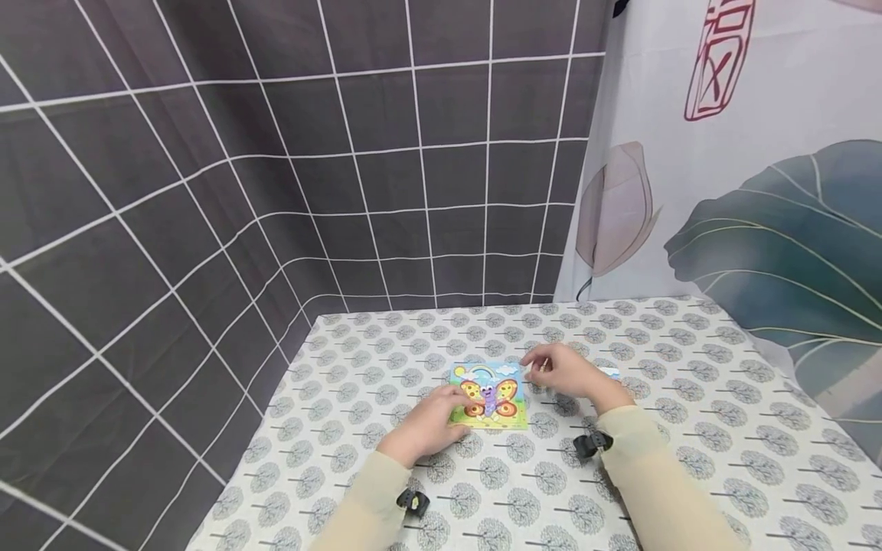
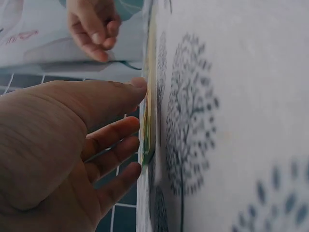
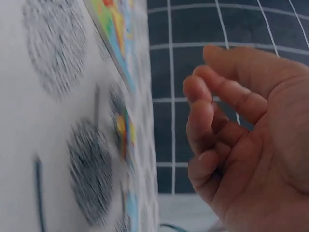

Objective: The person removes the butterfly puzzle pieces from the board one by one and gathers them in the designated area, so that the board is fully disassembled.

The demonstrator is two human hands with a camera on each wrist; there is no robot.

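A square picture board, apparently a jigsaw puzzle [image 1: 488,392], lies flat on the table. It carries a purple-bodied butterfly with yellow and orange wings, a rainbow and a sun. My left hand [image 1: 430,422] rests at the board's left side, its fingertips and thumb touching it. In the left wrist view those fingers are fairly straight along the board's edge [image 2: 151,140]. Off the upper right corner, my right hand [image 1: 566,370] hovers above the cloth. Its fingers are loosely bent, with nothing visible between them in the right wrist view.
A small blue-and-white piece [image 1: 610,373] shows from behind the right hand, mostly hidden. Low on the cloth in the right wrist view lies a blurred yellow-and-red piece [image 3: 121,133]. A tree-print tablecloth [image 1: 524,497] covers the table; a dark gridded curtain [image 1: 455,184] hangs behind.
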